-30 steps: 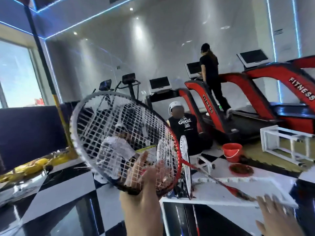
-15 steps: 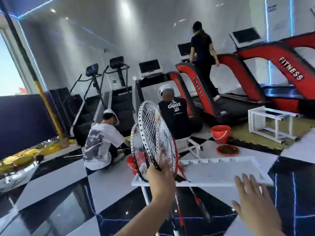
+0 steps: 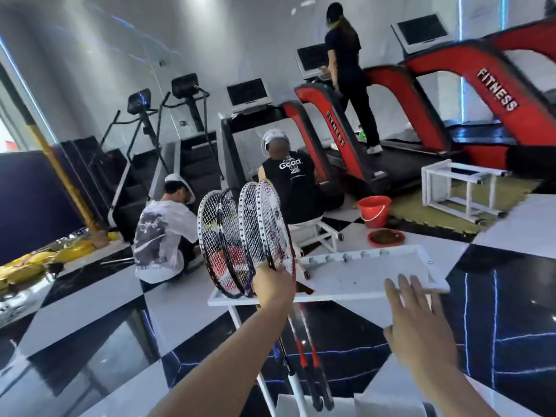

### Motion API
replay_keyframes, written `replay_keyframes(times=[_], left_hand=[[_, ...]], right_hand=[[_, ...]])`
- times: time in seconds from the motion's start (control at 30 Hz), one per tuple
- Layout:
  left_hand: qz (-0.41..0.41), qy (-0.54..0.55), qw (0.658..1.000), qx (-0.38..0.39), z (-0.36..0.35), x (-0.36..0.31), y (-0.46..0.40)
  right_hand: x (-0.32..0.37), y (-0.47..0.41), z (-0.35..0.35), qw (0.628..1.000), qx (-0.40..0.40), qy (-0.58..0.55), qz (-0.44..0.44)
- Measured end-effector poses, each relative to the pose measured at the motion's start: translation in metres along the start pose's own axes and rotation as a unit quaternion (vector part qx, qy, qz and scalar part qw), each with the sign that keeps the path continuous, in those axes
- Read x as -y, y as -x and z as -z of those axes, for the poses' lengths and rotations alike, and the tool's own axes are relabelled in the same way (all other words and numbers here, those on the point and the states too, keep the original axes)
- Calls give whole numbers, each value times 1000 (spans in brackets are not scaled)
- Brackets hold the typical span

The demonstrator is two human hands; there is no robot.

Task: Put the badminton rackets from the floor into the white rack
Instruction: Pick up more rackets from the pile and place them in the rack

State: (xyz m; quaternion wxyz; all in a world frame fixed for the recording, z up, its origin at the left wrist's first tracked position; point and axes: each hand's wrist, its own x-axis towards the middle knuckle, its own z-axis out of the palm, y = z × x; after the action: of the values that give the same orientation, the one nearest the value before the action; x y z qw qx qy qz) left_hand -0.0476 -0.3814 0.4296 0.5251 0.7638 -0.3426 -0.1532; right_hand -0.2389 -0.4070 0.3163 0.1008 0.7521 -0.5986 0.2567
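Observation:
Several badminton rackets [image 3: 240,236] stand upright with their heads above the left end of the white rack [image 3: 361,275] and their handles hanging down below its top. My left hand [image 3: 272,285] grips the lower rim of the nearest racket, the white-and-red one [image 3: 272,224]. My right hand [image 3: 418,323] hovers flat with fingers spread just in front of the rack's right end, holding nothing. The rack's top is a white slotted frame with round notches along its far rail.
Two people [image 3: 168,233] sit on the floor and on a stool just behind the rack. A red bucket [image 3: 374,210] and a red dish [image 3: 386,237] lie behind it. Treadmills [image 3: 346,136] line the back, one with a person walking. A second white frame [image 3: 460,188] lies at right.
The racket in my left hand came down from in front of my face and turned edge-on into the rack beside the others. My view has dropped and moved back; my right hand rose.

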Motion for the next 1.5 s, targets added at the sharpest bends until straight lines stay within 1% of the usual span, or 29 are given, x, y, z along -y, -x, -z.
replay_keyframes(times=[0.1,0.2,0.4,0.5,0.57,0.63,0.67,0.73,0.77,0.8,0.87,0.93,1.03,1.1,1.17,1.3,1.4,1.5], left_hand=[[19,0,1000,20,1,-8,-1],[28,-24,998,52,6,-9,1],[15,-71,991,110,33,-3,24],[-10,-89,986,141,53,-2,38],[-53,-111,981,147,72,-2,47],[-131,-170,965,149,90,-2,58],[-177,-218,949,146,103,-1,65],[-272,-319,898,135,126,4,77],[-312,-345,875,134,136,8,82],[-341,-357,860,133,145,12,85],[-365,-345,856,125,164,24,90],[-363,-319,869,110,179,44,96],[-337,-306,884,105,190,83,99],[-327,-311,885,112,192,116,103],[-307,-319,887,128,191,148,110],[-240,-314,908,140,188,207,121],[-194,-344,903,168,183,257,123],[-131,-379,893,203,174,310,126]], right_hand=[[3,-2,0,1000,10,-12,-6],[2,-1,0,1000,16,-12,-9],[-1,2,4,1000,14,8,18],[-4,5,14,999,24,26,15],[-1,11,24,999,31,18,2],[5,19,36,1000,23,8,-4],[11,24,44,1000,13,3,0],[25,34,60,1000,-5,-13,14],[32,38,67,1000,-9,-16,21],[39,42,73,999,-10,-20,27],[54,52,85,999,-4,-18,44],[65,69,93,998,-9,-14,66],[74,97,96,996,-16,-3,93],[71,120,90,994,-17,5,104],[65,143,83,995,10,11,98],[55,181,63,995,74,17,70],[47,209,41,990,132,16,39],[35,237,11,978,208,12,2]])
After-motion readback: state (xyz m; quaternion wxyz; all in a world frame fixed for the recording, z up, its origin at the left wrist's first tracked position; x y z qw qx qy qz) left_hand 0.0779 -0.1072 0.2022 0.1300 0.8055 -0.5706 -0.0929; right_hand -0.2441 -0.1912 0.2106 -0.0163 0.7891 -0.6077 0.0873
